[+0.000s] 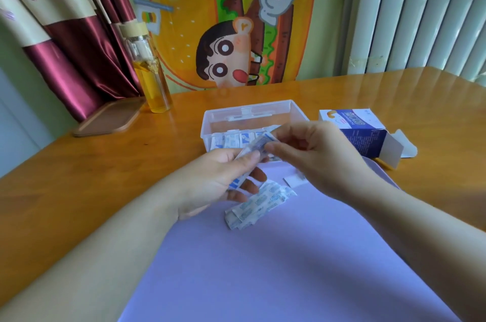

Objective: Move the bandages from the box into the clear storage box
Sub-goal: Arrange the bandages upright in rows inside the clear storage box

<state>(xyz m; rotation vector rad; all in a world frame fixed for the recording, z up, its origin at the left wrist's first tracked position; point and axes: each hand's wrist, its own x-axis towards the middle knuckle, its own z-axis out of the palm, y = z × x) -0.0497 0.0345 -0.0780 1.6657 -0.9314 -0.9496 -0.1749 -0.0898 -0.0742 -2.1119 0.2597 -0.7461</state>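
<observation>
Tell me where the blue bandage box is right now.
In the head view, the blue bandage box lies open on the wooden table, right of the clear storage box and beyond the right hand.

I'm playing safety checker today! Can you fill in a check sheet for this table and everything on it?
Surface: wooden table with purple mat on it.
Job's things: clear storage box open, with stored bandages; bandage box lying open, right; loose bandages on mat.
Clutter: bottle of yellow liquid, wooden tray, far left.
Hands: left hand and right hand both pinch held bandages.
Cables: nothing seen.
Surroundings: curtain, cartoon cloth, radiator.
</observation>
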